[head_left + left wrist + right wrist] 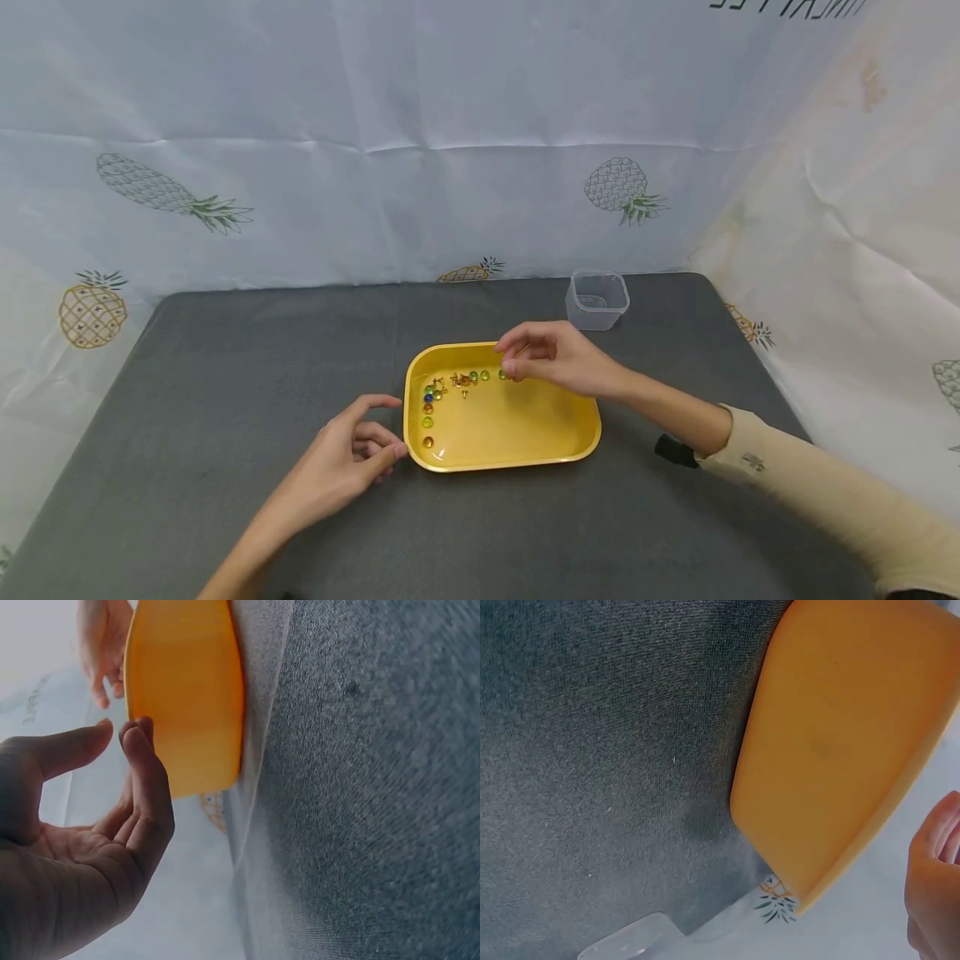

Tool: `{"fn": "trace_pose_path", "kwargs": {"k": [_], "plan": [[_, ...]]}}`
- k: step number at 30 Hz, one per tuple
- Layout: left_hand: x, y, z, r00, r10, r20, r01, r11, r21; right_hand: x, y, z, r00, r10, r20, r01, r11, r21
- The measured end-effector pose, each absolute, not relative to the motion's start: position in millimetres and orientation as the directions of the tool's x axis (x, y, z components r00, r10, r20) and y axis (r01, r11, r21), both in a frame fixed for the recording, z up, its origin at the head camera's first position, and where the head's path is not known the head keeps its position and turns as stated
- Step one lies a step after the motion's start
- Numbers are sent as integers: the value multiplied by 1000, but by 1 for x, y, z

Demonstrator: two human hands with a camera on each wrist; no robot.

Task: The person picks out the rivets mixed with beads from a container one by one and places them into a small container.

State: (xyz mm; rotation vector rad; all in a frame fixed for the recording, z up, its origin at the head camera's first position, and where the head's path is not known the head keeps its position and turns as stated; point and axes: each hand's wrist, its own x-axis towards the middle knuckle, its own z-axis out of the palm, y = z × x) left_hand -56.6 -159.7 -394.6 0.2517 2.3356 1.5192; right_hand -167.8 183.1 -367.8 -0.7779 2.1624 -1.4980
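Observation:
A yellow tray (517, 433) lies on the dark table, with glass marbles along its left and far sides. Among the marbles are small gold tack-like pieces (459, 381). My right hand (551, 358) hovers over the tray's far side, thumb and forefinger apart. Just under its thumb tip shows a green marble (502, 374). My left hand (345, 462) is at the tray's left end, fingers loosely bent and thumb tip right at the rim. In the left wrist view, the fingertips (139, 739) of that hand overlap the tray's outer wall (187, 697). Nothing shows between its thumb and fingers.
Behind the tray at the right stands a clear plastic container (597, 304). The grey table (225, 358) backs onto a white cloth (420, 208) printed with pineapples, which also hangs at both sides. A black strap end (675, 451) hangs beneath the right forearm.

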Motion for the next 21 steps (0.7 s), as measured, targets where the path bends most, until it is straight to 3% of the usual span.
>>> {"fn": "trace_pose_path", "kwargs": {"k": [21], "plan": [[-55,-149,-399,-943,265,-200,-68,435,898,-172,155,-364,-704,-680,-207,-52,339,-939]]}}
